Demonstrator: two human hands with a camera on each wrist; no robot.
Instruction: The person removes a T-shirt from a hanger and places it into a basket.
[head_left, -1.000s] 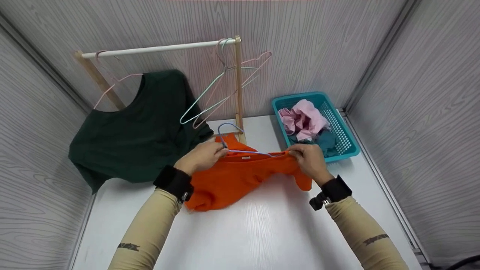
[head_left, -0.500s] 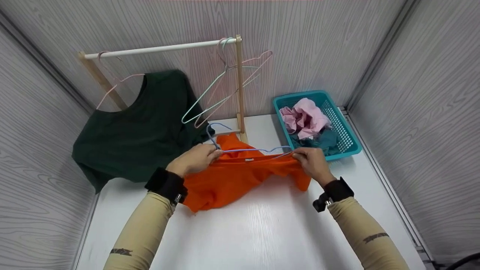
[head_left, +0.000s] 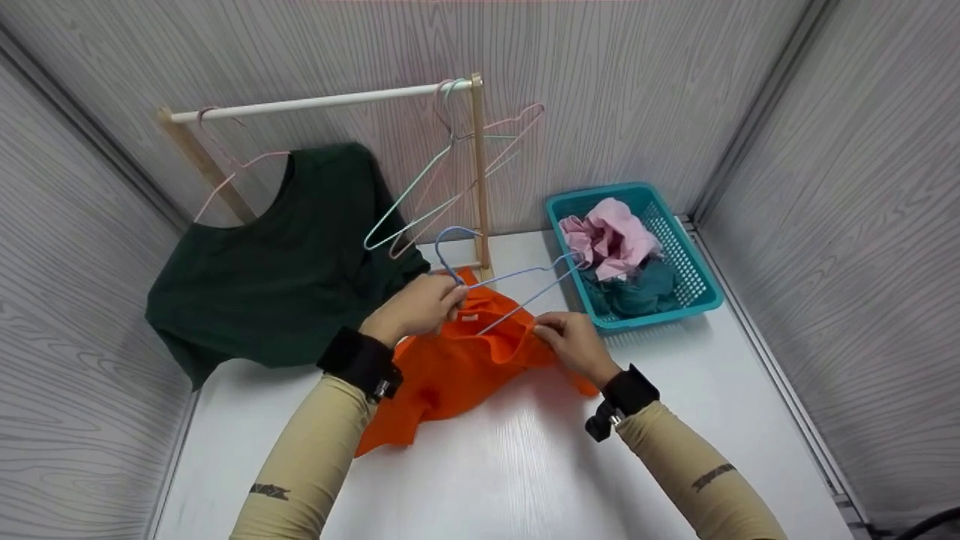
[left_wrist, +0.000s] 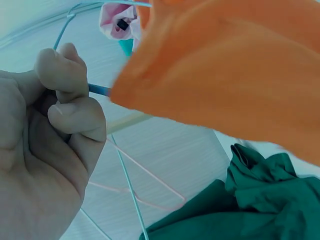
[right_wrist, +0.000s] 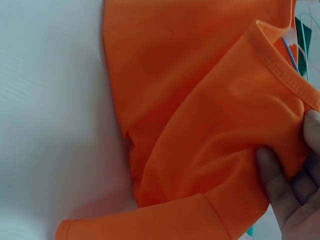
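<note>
Orange garment: a blur at upper right of the left wrist view, running off-frame.
Blue hanger: partly hidden behind the left hand and inside the garment, center of the head view.
White tag: print too small to read.
Right hand: cropped by the right edge of its wrist view.
Rack post: lower end lost behind the dark green shirt.

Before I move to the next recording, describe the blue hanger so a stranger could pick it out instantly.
Find the rack on the white table, then the orange garment in front of its right-hand end. The blue hanger is in the person's left hand, its lower wire reaching into that garment. Unlike the mint hanger and pink hangers, which hang on the rack, it is blue.
</note>
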